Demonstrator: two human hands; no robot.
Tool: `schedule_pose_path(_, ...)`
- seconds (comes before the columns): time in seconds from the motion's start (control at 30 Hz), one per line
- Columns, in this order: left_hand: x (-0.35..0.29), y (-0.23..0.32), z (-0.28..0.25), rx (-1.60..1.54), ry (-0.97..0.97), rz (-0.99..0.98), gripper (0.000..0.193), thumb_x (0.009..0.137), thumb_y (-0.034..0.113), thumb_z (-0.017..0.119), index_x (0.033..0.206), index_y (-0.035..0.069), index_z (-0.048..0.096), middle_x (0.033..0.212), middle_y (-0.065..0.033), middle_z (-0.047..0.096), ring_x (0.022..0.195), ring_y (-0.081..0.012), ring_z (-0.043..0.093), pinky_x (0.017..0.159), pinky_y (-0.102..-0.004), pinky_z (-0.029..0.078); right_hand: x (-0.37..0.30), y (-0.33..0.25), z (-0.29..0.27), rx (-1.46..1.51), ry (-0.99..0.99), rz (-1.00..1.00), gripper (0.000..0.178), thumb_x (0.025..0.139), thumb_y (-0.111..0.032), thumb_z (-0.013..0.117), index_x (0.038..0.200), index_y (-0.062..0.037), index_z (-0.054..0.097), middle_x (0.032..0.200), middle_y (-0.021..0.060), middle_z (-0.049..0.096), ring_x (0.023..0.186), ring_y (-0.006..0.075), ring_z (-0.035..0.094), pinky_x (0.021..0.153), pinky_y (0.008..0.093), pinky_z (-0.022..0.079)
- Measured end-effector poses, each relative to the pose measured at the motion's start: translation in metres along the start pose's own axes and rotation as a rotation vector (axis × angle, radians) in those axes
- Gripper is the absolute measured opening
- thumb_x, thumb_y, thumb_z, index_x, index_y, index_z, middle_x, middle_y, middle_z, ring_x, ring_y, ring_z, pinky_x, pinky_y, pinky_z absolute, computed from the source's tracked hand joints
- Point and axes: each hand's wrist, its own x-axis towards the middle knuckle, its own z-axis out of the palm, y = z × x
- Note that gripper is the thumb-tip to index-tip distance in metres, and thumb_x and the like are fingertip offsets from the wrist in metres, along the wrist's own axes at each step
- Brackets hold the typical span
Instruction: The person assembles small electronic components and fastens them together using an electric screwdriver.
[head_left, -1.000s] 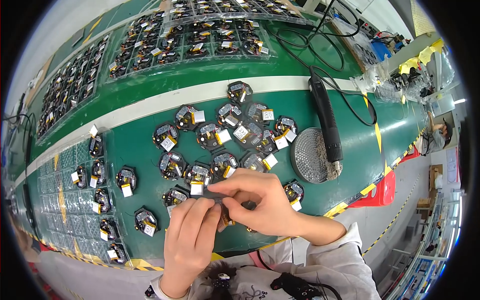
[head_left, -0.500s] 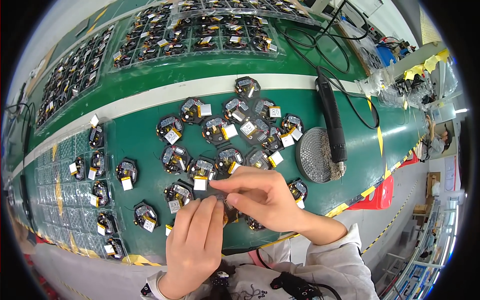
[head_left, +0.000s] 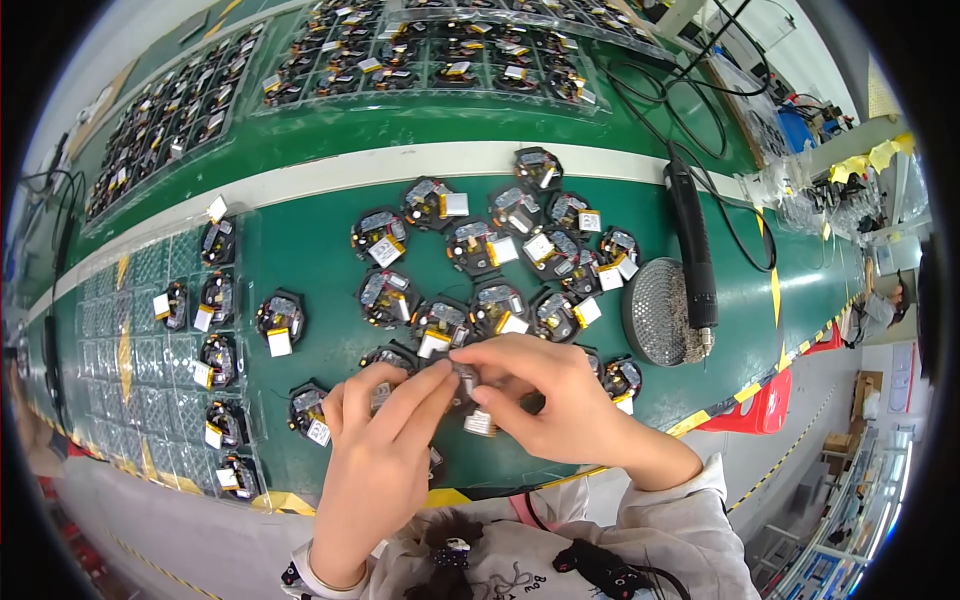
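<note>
Between my two hands is a black round circuit module [head_left: 463, 383] with a silver battery [head_left: 479, 423] hanging from it on the near side. My left hand [head_left: 385, 450] pinches the module's left edge with bent fingertips, which partly cover it. My right hand [head_left: 565, 405] curls over the other edge, thumb below and index finger on top. Several similar modules lie spread on the green mat around my hands, each with a small wired battery; one module [head_left: 441, 322] sits just beyond my fingertips, another module [head_left: 311, 410] to the left of my left hand.
At left, a clear compartment tray [head_left: 148, 385] holds modules along its right side. To the right are a black electric screwdriver [head_left: 692, 245] and a round mesh-patterned dish [head_left: 648, 318] of small screws. Filled trays [head_left: 440, 98] stand beyond the white strip [head_left: 330, 170]. A red stool [head_left: 755, 405] is past the table edge.
The view has shifted, so the table's things appear farther right. My left hand's fingers have spread and moved up along the module. The module's battery now shows below my right thumb.
</note>
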Motion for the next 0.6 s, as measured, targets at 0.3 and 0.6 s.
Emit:
schedule_pose_path(0.3,-0.033,0.003,-0.014,-0.146,0.145,-0.191,0.037,0.067,0.010,0.072,0.103,0.009,0.066,0.104,-0.0048,0.060,0.093,-0.0278,0.050,0.083,-0.0394,0.037,0.001,-0.001,-0.007,-0.383,0.071,-0.070,0.025,0.087,-0.002,0.060,0.112,0.0001,0.063,0.089,0.0133,0.068,0.058,0.0160,0.062,0.047,0.0259,0.048)
schedule_pose_path(0.6,-0.037,0.017,-0.001,0.020,0.126,-0.311,0.037,0.063,0.005,0.076,0.098,0.007,0.066,0.093,-0.0044,0.056,0.084,-0.0250,0.050,0.073,-0.0391,0.040,0.002,-0.003,-0.005,-0.396,0.118,-0.284,0.026,0.079,0.005,0.063,0.105,-0.0001,0.065,0.089,0.0110,0.068,0.063,0.0189,0.061,0.052,0.0284,0.048)
